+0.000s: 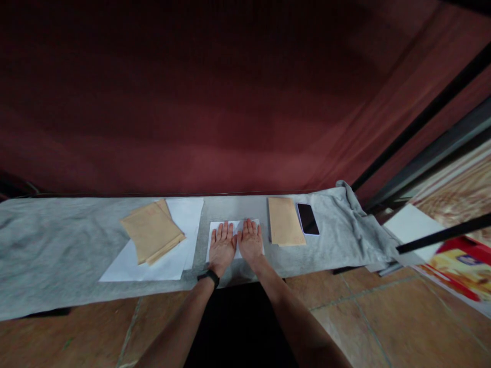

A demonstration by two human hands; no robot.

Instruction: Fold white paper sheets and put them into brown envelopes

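A small white sheet of paper (235, 225), perhaps folded, lies on the grey cloth in front of me. My left hand (222, 246) presses flat on its left part, fingers stretched out, with a black band on the wrist. Beside it, my right hand (250, 243) lies flat on the right part, and the two thumbs nearly meet. Much of the paper is hidden under both palms. Right of my hands rest brown envelopes (286, 222), one slightly offset on another. Further left, several brown envelopes (151, 230) overlap on larger white sheets (153, 271).
A smartphone (308, 219) with a dark screen lies right of the brown envelopes. Grey cloth (57, 245) covers the long narrow table, bunched at its right end. A dark red wall-like surface (230, 128) rises behind. Black bars (422, 115) and a red printed box (464, 266) stand at right.
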